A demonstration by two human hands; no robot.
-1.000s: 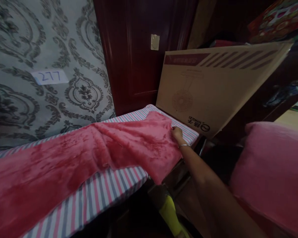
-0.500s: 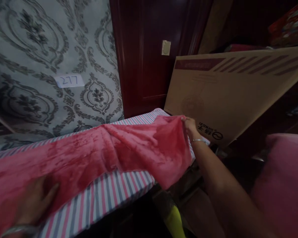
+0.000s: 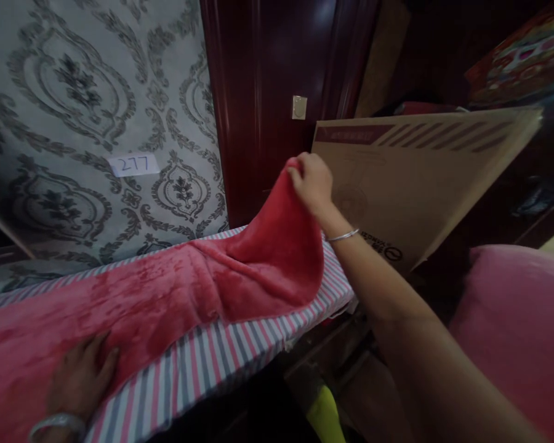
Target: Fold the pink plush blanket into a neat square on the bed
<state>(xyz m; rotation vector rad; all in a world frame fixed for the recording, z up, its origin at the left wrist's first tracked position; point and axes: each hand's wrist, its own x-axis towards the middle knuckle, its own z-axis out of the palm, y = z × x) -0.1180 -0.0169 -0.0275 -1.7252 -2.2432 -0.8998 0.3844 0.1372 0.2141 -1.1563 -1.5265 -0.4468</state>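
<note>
Fleece blanket (image 3: 166, 301) lies along the striped mattress (image 3: 221, 360), far corner lifted in my right hand (image 3: 311, 181), grip pinched on it, left hand (image 3: 80, 378) pressed flat, fingers apart; I judge a firm left anchor and even pull advisable.

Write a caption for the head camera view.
Right hand holds up a corner of the red blanket; left hand presses it onto the striped sheet.
</note>
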